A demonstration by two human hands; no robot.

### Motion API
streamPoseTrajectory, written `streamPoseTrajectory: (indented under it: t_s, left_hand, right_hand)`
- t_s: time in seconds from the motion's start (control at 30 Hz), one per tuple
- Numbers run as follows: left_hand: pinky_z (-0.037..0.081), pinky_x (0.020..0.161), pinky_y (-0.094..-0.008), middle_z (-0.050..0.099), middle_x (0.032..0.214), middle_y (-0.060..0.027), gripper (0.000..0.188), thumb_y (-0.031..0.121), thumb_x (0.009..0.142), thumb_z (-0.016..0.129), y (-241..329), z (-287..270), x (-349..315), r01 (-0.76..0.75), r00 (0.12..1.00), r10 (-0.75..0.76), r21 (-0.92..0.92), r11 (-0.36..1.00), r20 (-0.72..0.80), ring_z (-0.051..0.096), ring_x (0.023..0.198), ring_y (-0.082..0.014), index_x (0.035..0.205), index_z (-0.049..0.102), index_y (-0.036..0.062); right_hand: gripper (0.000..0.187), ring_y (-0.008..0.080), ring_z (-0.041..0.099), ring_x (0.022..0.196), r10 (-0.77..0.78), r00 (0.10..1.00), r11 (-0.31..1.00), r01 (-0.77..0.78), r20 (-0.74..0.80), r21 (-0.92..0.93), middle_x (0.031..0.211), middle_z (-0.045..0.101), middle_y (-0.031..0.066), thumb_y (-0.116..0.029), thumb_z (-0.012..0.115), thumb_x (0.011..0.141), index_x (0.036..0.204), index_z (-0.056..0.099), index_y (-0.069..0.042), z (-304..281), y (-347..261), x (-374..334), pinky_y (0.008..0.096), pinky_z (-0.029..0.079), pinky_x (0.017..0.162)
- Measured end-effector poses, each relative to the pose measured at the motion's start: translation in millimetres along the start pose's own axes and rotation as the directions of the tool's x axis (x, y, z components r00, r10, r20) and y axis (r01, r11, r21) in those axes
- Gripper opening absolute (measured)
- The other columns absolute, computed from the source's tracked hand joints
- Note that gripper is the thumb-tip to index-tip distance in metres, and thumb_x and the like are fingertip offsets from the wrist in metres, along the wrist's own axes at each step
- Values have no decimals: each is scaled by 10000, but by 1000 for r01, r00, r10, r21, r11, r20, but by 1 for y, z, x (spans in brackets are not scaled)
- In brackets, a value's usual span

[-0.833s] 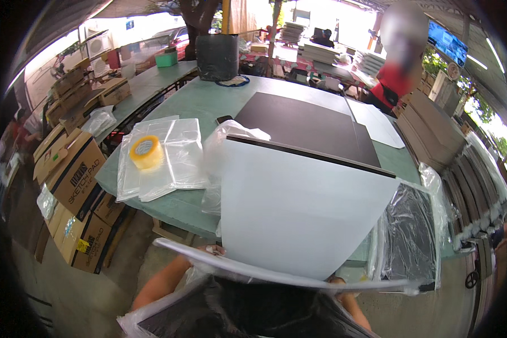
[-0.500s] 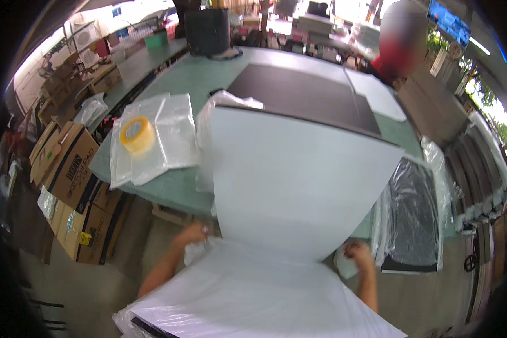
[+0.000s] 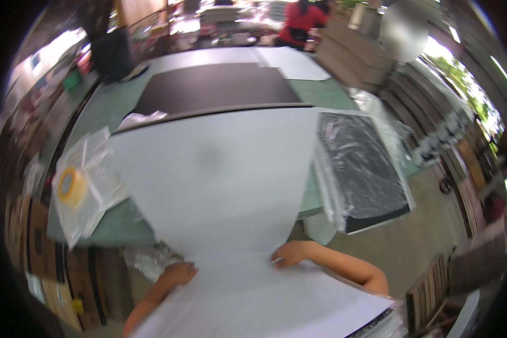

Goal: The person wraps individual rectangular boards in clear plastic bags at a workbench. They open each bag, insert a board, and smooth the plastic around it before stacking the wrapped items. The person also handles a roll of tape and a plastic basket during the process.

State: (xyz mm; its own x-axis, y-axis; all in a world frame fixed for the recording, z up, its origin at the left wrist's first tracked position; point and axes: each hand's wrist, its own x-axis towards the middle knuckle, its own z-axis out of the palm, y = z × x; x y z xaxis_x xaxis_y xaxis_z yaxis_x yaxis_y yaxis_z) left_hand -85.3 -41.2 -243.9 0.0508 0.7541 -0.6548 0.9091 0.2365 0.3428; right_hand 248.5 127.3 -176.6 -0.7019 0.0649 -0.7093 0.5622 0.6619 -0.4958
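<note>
Fingers of the left hand point(image 3: 180, 274) and right hand point(image 3: 288, 254) curl at opposite edges of the white sheet point(image 3: 214, 191); whether they pinch, I can't tell. It extends over the green table point(image 3: 134, 224), between tape point(image 3: 72, 187) and a wrapped black board point(image 3: 367, 172).

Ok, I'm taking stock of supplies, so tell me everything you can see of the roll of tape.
The roll of tape is a thick yellow ring, deeper yellow around its upper rim and paler down its outer side; it looks like plastic. Its middle looks pale grey, too blurred for detail. It lies on its flat side on clear plastic bags, toward the left side of the green table. Neither the left hand nor the right hand touches it.
</note>
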Motion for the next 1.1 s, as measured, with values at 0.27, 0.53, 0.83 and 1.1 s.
streamPoseTrajectory:
  t_s: [0.27, 0.53, 0.83, 1.1]
  left_hand:
    - [373, 873, -389, 538, 1076, -145, 486, 446, 817, 344, -1, -2, 7, 67, 998, -67, 11, 998, -1, 491, 1014, -311, 1127, 508, 110]
    - [389, 844, -385, 555, 1040, -154, 450, 431, 808, 389, 36, -32, -16, 65, 998, -65, -6, 998, -5, 514, 968, -323, 1092, 541, 118]
    - [433, 759, -283, 585, 970, -123, 266, 152, 812, 503, 161, -182, -181, -401, 915, 364, -506, 764, -175, 526, 933, -170, 1031, 563, 13]
    - [410, 809, -339, 518, 1043, -149, 290, 207, 822, 467, 82, -60, -62, -362, 893, 399, -194, 912, 208, 494, 969, -251, 1032, 535, 20]
  right_hand:
    - [347, 287, 324, 1112, -834, -67, -229, 945, -547, 233, 1170, 347, 176, -130, 435, 727, 1052, 492, -23, -85, -196, -131, 391, 257, 943]
    - [252, 287, 352, 1051, -802, -138, -352, 895, -581, 273, 1104, 350, 181, -110, 419, 703, 916, 503, -4, -77, -199, -130, 397, 270, 910]
    - [240, 289, 352, 1044, -810, -187, -325, 932, -556, 160, 1082, 360, 188, -103, 416, 734, 940, 479, 2, -82, -199, -139, 411, 260, 895]
    - [579, 324, 284, 1185, -419, 908, 885, 400, 31, 240, 1264, 320, 209, -448, 354, 834, 1230, 352, -25, -38, -89, -70, 367, 246, 970]
